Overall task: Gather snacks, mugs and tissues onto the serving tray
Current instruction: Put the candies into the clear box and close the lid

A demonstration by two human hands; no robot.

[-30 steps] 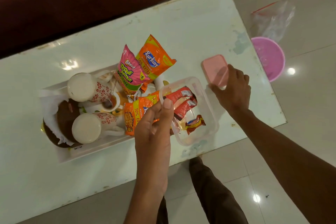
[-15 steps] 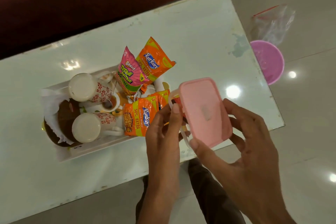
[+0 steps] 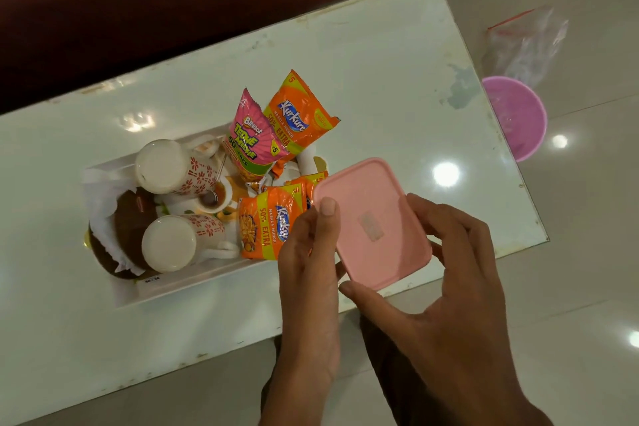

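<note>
The white table [image 3: 380, 62] bears the serving tray [image 3: 193, 282], with mugs [image 3: 169, 242] and snack packets [image 3: 297, 114] heaped in it (tissue [image 3: 98, 214] at its left end). My right hand [image 3: 446, 287] and left hand [image 3: 307, 273] both grip the pink lid [image 3: 373, 221], held just beside the tray's right end.

Two mugs [image 3: 166, 166] and three snack packets [image 3: 297, 114] are sitting on one tray [image 3: 173, 290] — left hand [image 3: 307, 280] and right hand [image 3: 449, 287] are gripping one pink lid [image 3: 373, 221].
</note>
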